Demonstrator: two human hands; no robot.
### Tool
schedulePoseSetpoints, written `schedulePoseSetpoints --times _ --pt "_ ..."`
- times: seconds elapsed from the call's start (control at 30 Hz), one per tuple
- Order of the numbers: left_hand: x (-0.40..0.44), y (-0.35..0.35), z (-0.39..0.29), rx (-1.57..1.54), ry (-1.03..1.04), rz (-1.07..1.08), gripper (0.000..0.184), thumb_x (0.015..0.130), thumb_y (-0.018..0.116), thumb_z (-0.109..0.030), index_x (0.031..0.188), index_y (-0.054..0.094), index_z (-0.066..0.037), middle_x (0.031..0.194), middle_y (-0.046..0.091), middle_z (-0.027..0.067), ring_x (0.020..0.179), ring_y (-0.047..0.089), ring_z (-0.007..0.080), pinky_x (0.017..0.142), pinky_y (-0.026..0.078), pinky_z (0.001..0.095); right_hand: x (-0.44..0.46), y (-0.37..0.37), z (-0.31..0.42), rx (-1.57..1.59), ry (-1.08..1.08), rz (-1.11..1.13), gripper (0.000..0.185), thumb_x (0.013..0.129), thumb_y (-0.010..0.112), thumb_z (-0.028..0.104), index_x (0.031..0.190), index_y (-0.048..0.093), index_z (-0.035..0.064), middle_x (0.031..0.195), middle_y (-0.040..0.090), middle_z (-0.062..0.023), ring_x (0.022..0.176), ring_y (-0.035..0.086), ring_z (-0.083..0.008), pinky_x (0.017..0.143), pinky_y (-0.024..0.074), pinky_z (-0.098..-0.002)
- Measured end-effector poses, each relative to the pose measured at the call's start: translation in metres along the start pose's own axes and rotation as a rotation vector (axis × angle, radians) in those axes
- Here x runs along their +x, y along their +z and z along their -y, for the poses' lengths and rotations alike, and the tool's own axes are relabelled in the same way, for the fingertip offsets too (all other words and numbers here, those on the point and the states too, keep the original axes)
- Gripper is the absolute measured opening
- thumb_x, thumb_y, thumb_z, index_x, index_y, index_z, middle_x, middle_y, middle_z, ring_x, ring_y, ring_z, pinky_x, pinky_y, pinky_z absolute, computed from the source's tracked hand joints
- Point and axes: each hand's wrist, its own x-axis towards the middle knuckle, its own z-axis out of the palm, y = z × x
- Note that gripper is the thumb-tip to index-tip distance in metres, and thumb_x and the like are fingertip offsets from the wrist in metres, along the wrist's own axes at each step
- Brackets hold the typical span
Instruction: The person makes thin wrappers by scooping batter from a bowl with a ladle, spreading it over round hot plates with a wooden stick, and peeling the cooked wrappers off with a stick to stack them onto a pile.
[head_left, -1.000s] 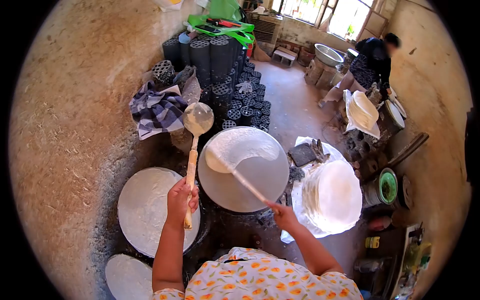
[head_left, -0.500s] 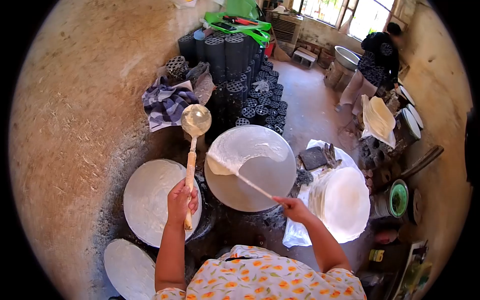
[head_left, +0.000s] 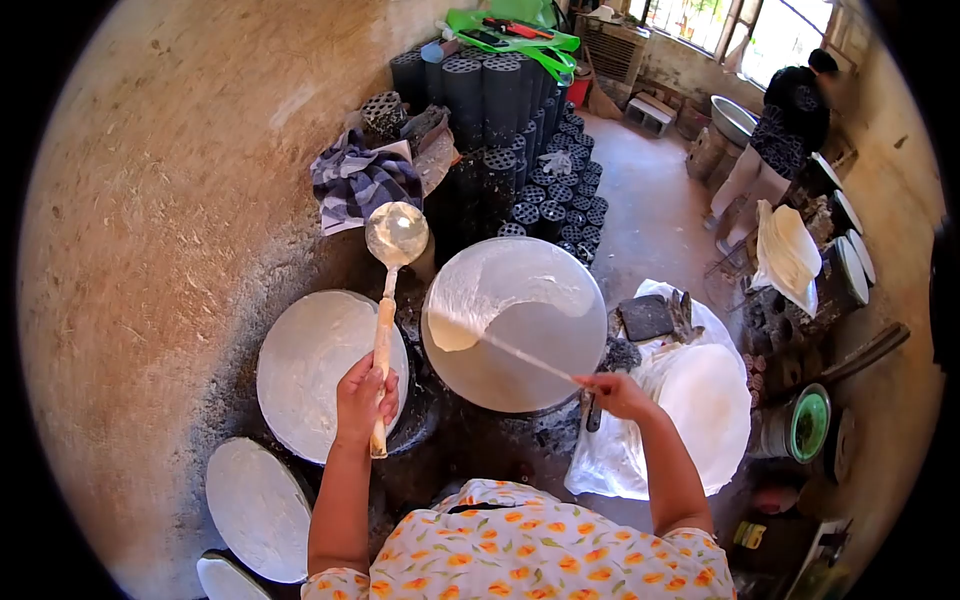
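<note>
My left hand point(head_left: 365, 400) is closed around the wooden handle of a ladle point(head_left: 384, 325), held upright with its batter-coated bowl raised to the left of a round griddle point(head_left: 515, 370). In my right hand point(head_left: 620, 395) is the thin stick of a spreader point(head_left: 530, 358). The spreader's rounded, pale head lies at the left side of the griddle. White batter point(head_left: 500, 268) covers the far and left parts of the griddle; the near right part shows bare grey metal. A second round plate point(head_left: 325, 375), coated white, sits left of my left hand.
At right, a stack of thin round sheets point(head_left: 708, 410) lies on white plastic beside a dark block point(head_left: 646, 317). Honeycomb coal briquettes point(head_left: 483, 105) are piled behind the griddle. Another person point(head_left: 790, 120) bends near the far right wall. Another white-coated disc point(head_left: 255, 510) stands lower left.
The spreader's head has moved slightly toward me along the griddle's left side, and batter there reaches nearer. The ladle stays raised. The whole view has shifted a little.
</note>
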Motion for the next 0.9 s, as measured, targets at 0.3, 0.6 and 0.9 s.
schedulePoseSetpoints --times 0.3,0.6,0.9 --pt "-0.011 0.020 0.008 -0.043 0.010 -0.017 0.034 0.093 0.044 -0.013 0.123 0.047 0.003 0.072 0.049 0.0049 0.043 0.042 0.0081 0.036 0.038 0.0218 0.026 0.001 0.041 -0.039 0.082 0.049 0.054 0.077 0.044 -0.014 0.119 0.063 0.0121 0.103 0.066 -0.0038 0.095 0.057 -0.0113 0.084 0.0424 -0.0209" --pt "-0.023 0.033 0.018 -0.007 0.040 -0.012 0.033 0.094 0.044 -0.012 0.123 0.047 0.002 0.072 0.049 0.0050 0.043 0.042 0.0076 0.036 0.038 0.0219 0.031 -0.005 0.017 -0.139 -0.085 -0.235 0.055 0.075 0.045 -0.009 0.121 0.062 0.0154 0.101 0.068 -0.0040 0.086 0.056 -0.0100 0.077 0.0447 -0.0231" --pt "-0.065 0.039 0.018 0.069 0.037 -0.086 0.034 0.094 0.042 -0.012 0.125 0.046 0.002 0.072 0.050 0.0052 0.043 0.042 0.0072 0.037 0.039 0.0207 -0.040 -0.046 -0.028 -0.045 0.200 0.257 0.061 0.072 0.046 -0.011 0.124 0.060 0.0170 0.099 0.068 -0.0111 0.087 0.061 -0.0179 0.080 0.0468 -0.0283"
